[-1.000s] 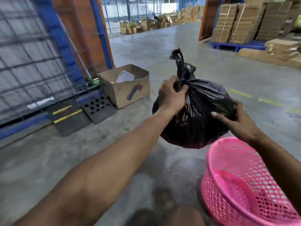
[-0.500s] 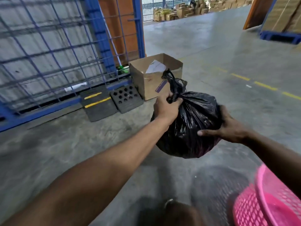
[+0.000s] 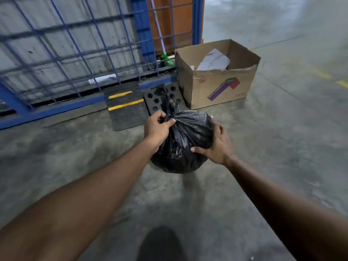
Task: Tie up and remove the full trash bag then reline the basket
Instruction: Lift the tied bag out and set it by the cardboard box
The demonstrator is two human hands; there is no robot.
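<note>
A full black trash bag (image 3: 185, 147), knotted at the top, is low over the concrete floor in the middle of the head view; whether it touches the floor I cannot tell. My left hand (image 3: 159, 127) grips its twisted neck just below the knot. My right hand (image 3: 216, 146) presses against the bag's right side, fingers spread around it. The pink basket is out of view.
An open cardboard box (image 3: 218, 87) with white paper inside stands just beyond the bag to the right. A black-and-yellow rubber ramp (image 3: 126, 106) and a perforated black mat (image 3: 160, 98) lie against a blue wire fence (image 3: 75, 53). A dark shoe (image 3: 162, 243) shows at the bottom.
The bag has come down and forward towards the box and fence, both hands still on it. The view has swung left and down, and the pink basket has left the frame.
</note>
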